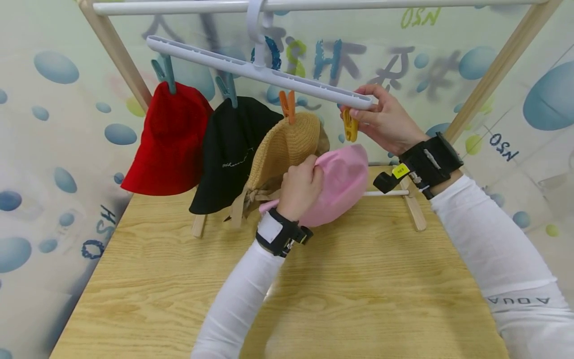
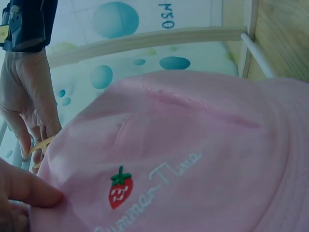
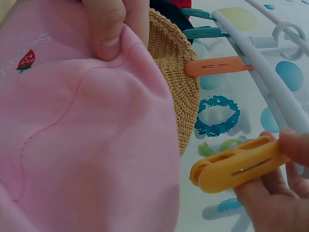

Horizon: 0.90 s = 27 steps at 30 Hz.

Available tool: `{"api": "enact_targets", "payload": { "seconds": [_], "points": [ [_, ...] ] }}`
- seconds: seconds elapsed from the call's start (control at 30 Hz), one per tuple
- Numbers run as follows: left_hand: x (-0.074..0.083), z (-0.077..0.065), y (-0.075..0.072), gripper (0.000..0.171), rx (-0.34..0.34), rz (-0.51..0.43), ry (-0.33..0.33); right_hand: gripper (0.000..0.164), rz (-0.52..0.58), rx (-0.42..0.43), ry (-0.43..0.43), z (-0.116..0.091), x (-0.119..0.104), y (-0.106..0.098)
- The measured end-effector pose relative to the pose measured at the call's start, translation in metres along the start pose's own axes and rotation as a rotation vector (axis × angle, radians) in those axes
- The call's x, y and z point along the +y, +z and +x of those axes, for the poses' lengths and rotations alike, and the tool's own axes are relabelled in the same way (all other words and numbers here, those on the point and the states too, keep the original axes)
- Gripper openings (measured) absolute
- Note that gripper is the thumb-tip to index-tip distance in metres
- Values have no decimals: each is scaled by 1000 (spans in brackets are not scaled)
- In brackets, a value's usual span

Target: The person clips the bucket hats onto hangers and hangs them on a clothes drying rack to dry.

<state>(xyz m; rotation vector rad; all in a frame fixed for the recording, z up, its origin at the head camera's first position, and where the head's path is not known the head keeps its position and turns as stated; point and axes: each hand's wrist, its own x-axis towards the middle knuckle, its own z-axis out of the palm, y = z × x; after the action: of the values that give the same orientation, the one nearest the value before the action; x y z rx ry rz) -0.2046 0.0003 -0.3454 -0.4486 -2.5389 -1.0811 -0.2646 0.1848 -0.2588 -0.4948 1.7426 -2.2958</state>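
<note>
My left hand [image 1: 299, 189] pinches a pink hat [image 1: 343, 184] by its crown. In the left wrist view the hat shows a strawberry [image 2: 120, 189] and white stitched lettering. At the right end of the white hanger [image 1: 211, 61], my right hand [image 1: 389, 122] grips a yellow clothespin [image 1: 350, 125]. The right wrist view shows this yellow clothespin [image 3: 236, 166] between thumb and fingers, beside the pink hat and apart from it. Just left of the pink hat hangs a straw hat [image 1: 287, 142] from an orange clothespin [image 1: 288, 105].
A red hat [image 1: 168, 144] and a black hat [image 1: 239, 144] hang from teal clothespins [image 1: 169, 75] at the hanger's left. The hanger hooks over a white rail [image 1: 179, 8] between wooden posts [image 1: 498, 75]. Below lies a wood-grain table [image 1: 358, 289], with a patterned wall behind.
</note>
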Motion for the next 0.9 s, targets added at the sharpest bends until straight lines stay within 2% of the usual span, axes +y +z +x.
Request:
{"api": "enact_targets", "payload": {
  "seconds": [0.27,0.7,0.9],
  "points": [
    [0,3,-3,17,34,31,17,27,91,14,-30,0,2,0],
    [1,8,-9,19,158,-2,-10,32,103,58,-19,0,6,2],
    [0,6,-9,19,167,-9,-3,30,116,41,-37,0,8,0]
  ]
}}
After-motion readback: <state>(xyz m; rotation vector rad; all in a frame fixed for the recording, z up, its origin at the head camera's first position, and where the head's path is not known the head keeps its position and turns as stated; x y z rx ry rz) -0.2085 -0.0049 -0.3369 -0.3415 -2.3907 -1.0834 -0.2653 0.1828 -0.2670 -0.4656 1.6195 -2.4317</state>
